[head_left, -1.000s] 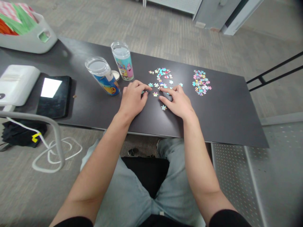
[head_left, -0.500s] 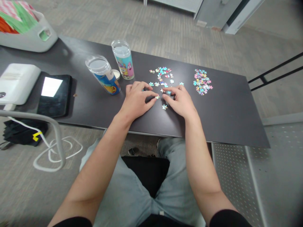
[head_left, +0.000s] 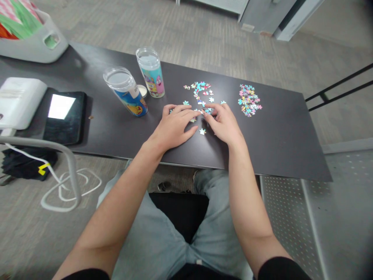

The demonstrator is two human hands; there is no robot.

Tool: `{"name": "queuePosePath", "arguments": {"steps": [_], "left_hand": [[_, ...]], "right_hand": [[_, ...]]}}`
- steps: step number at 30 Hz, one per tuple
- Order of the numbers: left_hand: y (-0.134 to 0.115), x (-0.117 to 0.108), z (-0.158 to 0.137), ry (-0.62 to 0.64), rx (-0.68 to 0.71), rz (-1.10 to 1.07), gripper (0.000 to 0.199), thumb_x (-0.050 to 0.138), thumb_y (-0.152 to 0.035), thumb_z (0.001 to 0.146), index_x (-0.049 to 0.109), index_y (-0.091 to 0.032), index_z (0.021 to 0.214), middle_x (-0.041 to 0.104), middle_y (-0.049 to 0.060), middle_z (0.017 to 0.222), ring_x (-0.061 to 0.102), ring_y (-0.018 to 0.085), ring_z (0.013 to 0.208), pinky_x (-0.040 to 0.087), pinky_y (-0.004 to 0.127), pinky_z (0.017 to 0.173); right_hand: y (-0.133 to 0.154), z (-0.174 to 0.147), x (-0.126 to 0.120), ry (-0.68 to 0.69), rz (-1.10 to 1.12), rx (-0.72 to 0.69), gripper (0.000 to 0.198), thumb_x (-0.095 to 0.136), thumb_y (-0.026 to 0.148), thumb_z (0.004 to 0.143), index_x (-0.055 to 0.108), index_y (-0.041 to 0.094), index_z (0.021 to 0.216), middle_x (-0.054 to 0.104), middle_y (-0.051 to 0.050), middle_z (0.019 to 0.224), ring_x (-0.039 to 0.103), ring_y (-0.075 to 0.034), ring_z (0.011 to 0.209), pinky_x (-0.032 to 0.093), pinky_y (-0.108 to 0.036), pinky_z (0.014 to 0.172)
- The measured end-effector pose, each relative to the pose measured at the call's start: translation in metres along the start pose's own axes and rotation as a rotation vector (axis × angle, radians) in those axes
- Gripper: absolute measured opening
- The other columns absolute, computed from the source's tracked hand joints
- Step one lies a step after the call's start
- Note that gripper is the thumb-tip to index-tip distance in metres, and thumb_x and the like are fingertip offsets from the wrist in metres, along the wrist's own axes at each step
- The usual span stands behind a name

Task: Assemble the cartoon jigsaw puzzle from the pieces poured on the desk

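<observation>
My left hand [head_left: 178, 127] lies low over the table with its fingers stretched out and the thumb apart. Its index fingertip touches a small pale puzzle piece [head_left: 199, 111]. Close against that fingertip, my right hand [head_left: 223, 123] has its thumb and index finger bent around a blue puzzle piece [head_left: 208, 110], which they partly cover. A loose puzzle piece [head_left: 202, 132] lies nearer to me, between the hands. Beyond them is a curved cluster of puzzle pieces [head_left: 201, 86]. More pieces are partly hidden under my left fingers.
A heap of puzzle pieces [head_left: 249, 100] lies on the dark table [head_left: 285, 132] to the right. Two clear-topped cartoon cups [head_left: 125, 91] and a round lid [head_left: 142, 91] stand left. Farther left are a tablet [head_left: 65, 116], a white device [head_left: 21, 103] and a grey basket [head_left: 55, 50].
My left hand's index finger has reached right and forward, meeting the right thumb, and its thumb has come away from a piece. My right hand has shifted slightly forward.
</observation>
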State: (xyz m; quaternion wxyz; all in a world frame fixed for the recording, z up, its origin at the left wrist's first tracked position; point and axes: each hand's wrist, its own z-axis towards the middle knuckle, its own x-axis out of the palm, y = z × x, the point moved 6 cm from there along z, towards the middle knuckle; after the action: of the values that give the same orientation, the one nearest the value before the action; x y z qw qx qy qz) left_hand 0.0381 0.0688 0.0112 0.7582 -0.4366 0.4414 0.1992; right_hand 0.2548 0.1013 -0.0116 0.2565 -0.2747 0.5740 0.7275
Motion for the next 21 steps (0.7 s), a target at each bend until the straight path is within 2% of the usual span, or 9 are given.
{"name": "queuePosePath", "arguments": {"steps": [4,7,11,14,18,21], "left_hand": [[-0.002,-0.002,-0.005,-0.020,0.043,-0.027,0.041,0.073,-0.040,0.120,0.086,-0.028,0.157,0.090,0.015,0.165,0.076,0.039,0.164,0.042,0.065,0.143],[-0.002,-0.002,-0.006,-0.048,0.027,-0.023,0.041,0.073,-0.037,0.121,0.085,-0.028,0.159,0.091,0.014,0.162,0.078,0.037,0.159,0.043,0.063,0.140],[0.005,-0.003,-0.006,-0.101,-0.044,0.025,0.041,0.069,-0.032,0.122,0.086,-0.026,0.158,0.085,0.016,0.167,0.074,0.039,0.161,0.045,0.066,0.134],[0.007,-0.001,-0.006,-0.092,-0.028,0.061,0.038,0.073,-0.036,0.121,0.090,-0.030,0.154,0.081,0.017,0.173,0.068,0.043,0.166,0.044,0.069,0.135],[0.001,0.002,-0.006,-0.057,0.027,0.061,0.038,0.071,-0.037,0.123,0.092,-0.030,0.153,0.083,0.017,0.171,0.066,0.044,0.165,0.043,0.072,0.136],[-0.006,0.004,-0.004,-0.029,0.050,0.041,0.038,0.069,-0.036,0.123,0.092,-0.030,0.152,0.084,0.018,0.168,0.067,0.044,0.163,0.043,0.073,0.135]], "right_hand": [[-0.012,0.001,-0.008,0.047,0.134,0.013,0.034,0.084,0.036,0.116,0.090,0.030,0.150,0.070,-0.005,0.119,0.065,-0.019,0.077,0.069,-0.046,0.090],[-0.019,-0.003,-0.017,0.122,0.218,-0.013,0.031,0.086,0.039,0.113,0.090,0.031,0.142,0.073,-0.004,0.118,0.062,-0.018,0.075,0.061,-0.041,0.078],[-0.021,-0.009,-0.025,0.222,0.251,-0.049,0.025,0.093,0.042,0.105,0.090,0.028,0.125,0.073,-0.002,0.112,0.063,-0.017,0.077,0.055,-0.040,0.081],[-0.016,-0.011,-0.030,0.236,0.266,-0.059,0.022,0.095,0.041,0.100,0.088,0.027,0.114,0.071,-0.002,0.107,0.062,-0.019,0.081,0.051,-0.040,0.081],[-0.017,-0.014,-0.035,0.305,0.328,-0.017,0.023,0.095,0.044,0.099,0.083,0.028,0.111,0.074,-0.002,0.100,0.060,-0.020,0.081,0.048,-0.039,0.077],[-0.028,-0.018,-0.046,0.313,0.318,0.047,0.036,0.103,0.051,0.094,0.084,0.028,0.113,0.073,-0.001,0.097,0.059,-0.021,0.081,0.048,-0.039,0.076]]}}
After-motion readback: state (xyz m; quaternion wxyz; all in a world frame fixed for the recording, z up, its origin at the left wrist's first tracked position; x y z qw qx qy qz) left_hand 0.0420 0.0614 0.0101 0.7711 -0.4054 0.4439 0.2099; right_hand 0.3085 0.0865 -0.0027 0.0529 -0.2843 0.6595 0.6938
